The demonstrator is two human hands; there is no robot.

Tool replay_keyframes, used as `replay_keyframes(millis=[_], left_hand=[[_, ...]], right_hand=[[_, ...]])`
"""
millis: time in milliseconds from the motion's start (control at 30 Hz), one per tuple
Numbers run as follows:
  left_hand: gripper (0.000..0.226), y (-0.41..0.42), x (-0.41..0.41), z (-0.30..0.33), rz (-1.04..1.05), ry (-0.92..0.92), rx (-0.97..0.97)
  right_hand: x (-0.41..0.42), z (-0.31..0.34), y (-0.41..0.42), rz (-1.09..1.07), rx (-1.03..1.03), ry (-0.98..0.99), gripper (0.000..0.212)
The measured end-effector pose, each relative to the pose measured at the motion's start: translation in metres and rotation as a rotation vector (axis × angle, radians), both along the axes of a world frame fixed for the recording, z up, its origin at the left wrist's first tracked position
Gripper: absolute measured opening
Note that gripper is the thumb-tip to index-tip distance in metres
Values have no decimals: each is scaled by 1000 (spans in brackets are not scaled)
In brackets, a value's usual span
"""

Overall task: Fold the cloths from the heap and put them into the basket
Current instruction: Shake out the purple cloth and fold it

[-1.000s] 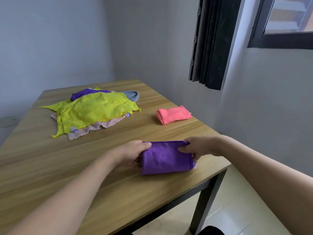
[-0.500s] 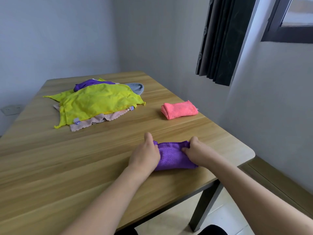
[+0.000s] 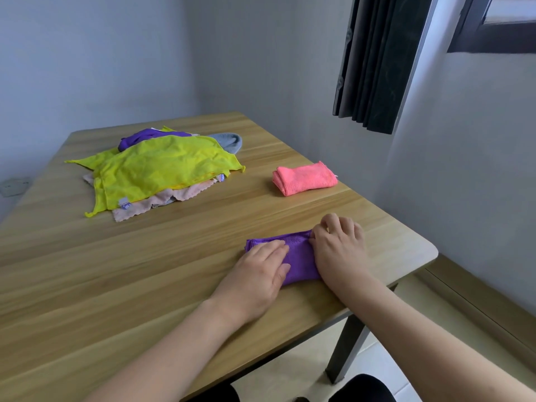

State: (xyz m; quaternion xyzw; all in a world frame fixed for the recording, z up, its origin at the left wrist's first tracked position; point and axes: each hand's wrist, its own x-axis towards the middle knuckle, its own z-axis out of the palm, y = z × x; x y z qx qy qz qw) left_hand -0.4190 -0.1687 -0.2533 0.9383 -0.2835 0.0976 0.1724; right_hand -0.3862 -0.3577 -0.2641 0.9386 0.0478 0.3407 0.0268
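A folded purple cloth (image 3: 298,256) lies on the wooden table (image 3: 145,285) near its right front corner. My left hand (image 3: 258,277) rests flat on the cloth's left part, fingers spread. My right hand (image 3: 339,250) covers its right end, fingertips pinching the far edge. A heap of cloths (image 3: 162,166) sits at the back left: a yellow one on top, purple, grey and beige ones under it. A folded pink cloth (image 3: 304,178) lies apart near the right edge. No basket is in view.
The table's right edge runs close to a grey wall. A dark curtain (image 3: 377,62) hangs beside a window at the upper right. A wooden ledge (image 3: 478,300) runs along the floor on the right. A wall socket (image 3: 14,185) is at far left.
The purple cloth has been folded smaller. Both hands moved from gripping its ends to lying on top of it, and my view has tilted slightly.
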Motion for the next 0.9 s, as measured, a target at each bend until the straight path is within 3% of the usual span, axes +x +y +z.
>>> replay_keyframes(millis=[67, 200, 333, 567, 900], left_hand=[[63, 0, 3, 3, 8, 60, 85], [61, -11, 18, 4, 45, 130, 164], [61, -28, 43, 2, 73, 147, 166], [61, -57, 76, 2, 84, 142, 140], [62, -99, 127, 1, 94, 125, 103]], right_hand=[[9, 2, -4, 41, -16, -25, 7], [21, 8, -13, 102, 42, 38, 33], [25, 7, -25, 132, 276, 119, 37], [51, -1, -61, 43, 252, 293, 29], [96, 0, -80, -207, 380, 382, 39]])
